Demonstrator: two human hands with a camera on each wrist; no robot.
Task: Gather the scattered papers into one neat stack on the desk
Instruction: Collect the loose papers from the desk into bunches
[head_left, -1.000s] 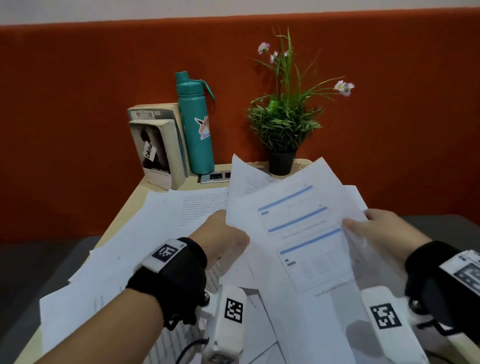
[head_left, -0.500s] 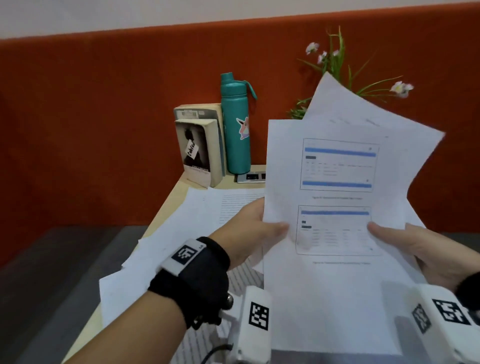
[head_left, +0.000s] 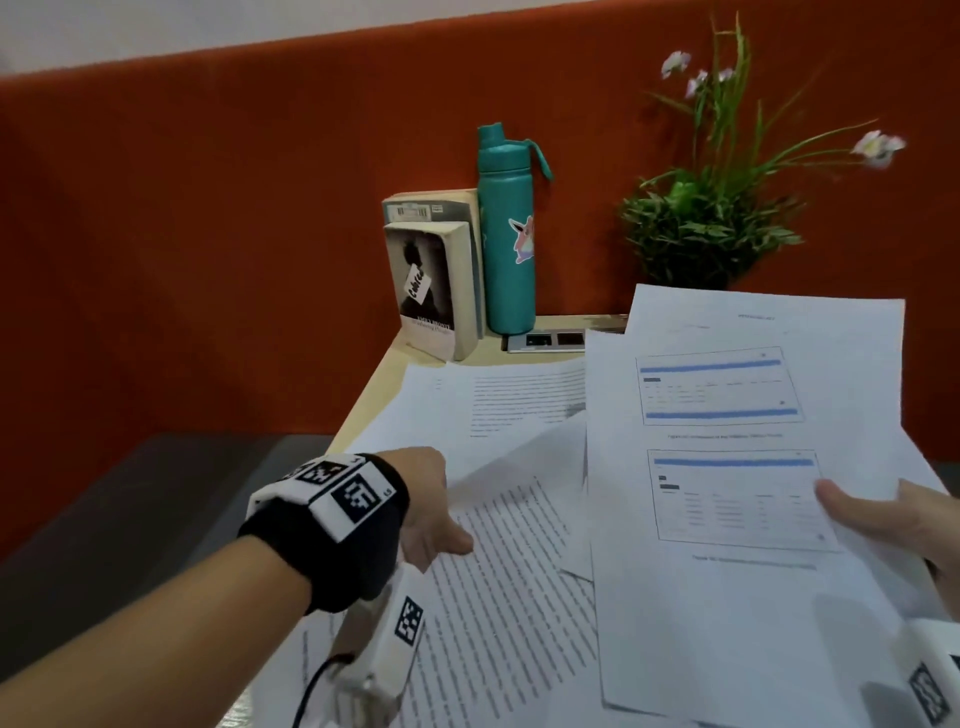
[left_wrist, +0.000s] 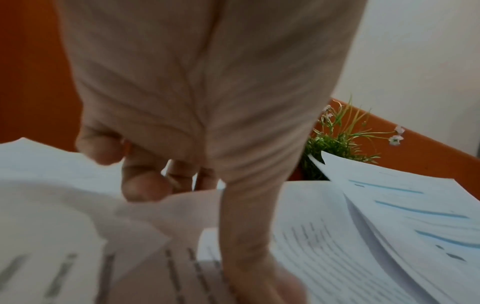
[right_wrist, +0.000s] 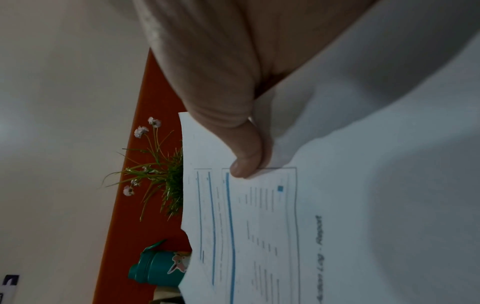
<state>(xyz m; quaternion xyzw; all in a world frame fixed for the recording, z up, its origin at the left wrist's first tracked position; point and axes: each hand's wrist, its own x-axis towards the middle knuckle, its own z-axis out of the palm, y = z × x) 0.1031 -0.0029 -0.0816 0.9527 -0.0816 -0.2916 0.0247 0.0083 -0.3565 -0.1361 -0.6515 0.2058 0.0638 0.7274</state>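
My right hand (head_left: 872, 514) holds a small sheaf of white sheets (head_left: 727, 467) printed with blue-barred tables, lifted above the desk at the right. Its thumb (right_wrist: 246, 160) presses on the top sheet, and the fingers are hidden behind the paper. My left hand (head_left: 441, 519) is down at the left, pinching the raised edge of a text-covered sheet (head_left: 509, 571). In the left wrist view the thumb (left_wrist: 246, 257) lies on top and the curled fingers (left_wrist: 142, 185) sit under the fold. More scattered sheets (head_left: 498, 400) lie overlapped on the pale desk (head_left: 374, 395).
At the back of the desk stand two books (head_left: 431, 275), a teal bottle (head_left: 506, 249) and a potted plant (head_left: 701, 228) against the orange partition. A socket panel (head_left: 550, 340) sits behind the papers. The desk's left edge drops to dark floor.
My left hand has let go of the sheaf and dropped to the desk at the left, onto a text sheet. The right hand now holds the sheaf alone, lower and flatter.
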